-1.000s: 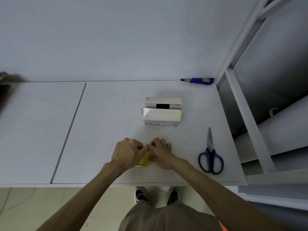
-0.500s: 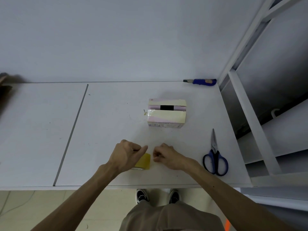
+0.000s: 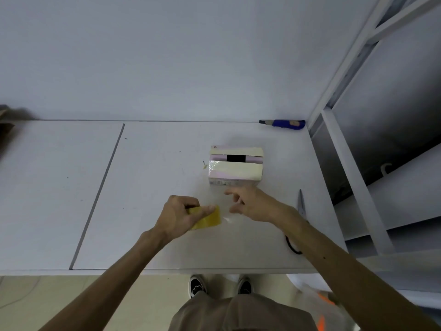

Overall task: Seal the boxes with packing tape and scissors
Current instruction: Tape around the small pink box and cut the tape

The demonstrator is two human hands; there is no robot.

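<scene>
Hidden behind the right forearm: middle of the blue-handled steel scissors (image 3: 301, 203); only the blade tip and part of one handle loop showing. Covered by fingers of the left hand (image 3: 181, 215): far part of the yellowish roll of packing tape (image 3: 208, 219). Motion blur over the right hand (image 3: 250, 204); cannot tell whether pinching anything. Faint sheen between roll and that hand, too dim to call. Print on near face of the pale taped cardboard box (image 3: 235, 172) too small to read. Tiny speck (image 3: 204, 165) off its left corner, unidentifiable. Brown object (image 3: 6, 126) cut off by left edge. Orange blur (image 3: 321, 323) at bottom edge, unidentifiable.
</scene>
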